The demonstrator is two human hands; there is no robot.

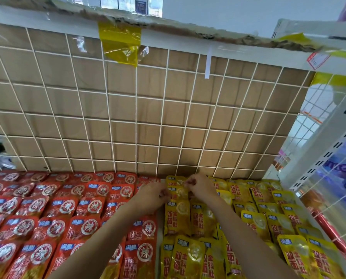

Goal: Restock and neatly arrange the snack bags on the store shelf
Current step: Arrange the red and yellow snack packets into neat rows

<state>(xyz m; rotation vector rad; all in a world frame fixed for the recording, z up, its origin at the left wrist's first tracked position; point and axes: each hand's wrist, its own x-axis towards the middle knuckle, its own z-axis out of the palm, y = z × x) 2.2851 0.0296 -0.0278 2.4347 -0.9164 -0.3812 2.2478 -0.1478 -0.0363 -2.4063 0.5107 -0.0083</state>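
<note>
Red snack bags lie in overlapping rows across the left half of the shelf. Yellow snack bags fill the right half. Both my hands reach to the back row at the seam between the two colours. My left hand pinches the left edge of a yellow bag in the back row. My right hand pinches the same bag's upper right part. Both forearms cover bags in the middle.
A white wire grid backed by brown cardboard stands upright right behind the back row. A white slotted upright and wire side panel close the right side. A white shelf rail with yellow tape runs overhead.
</note>
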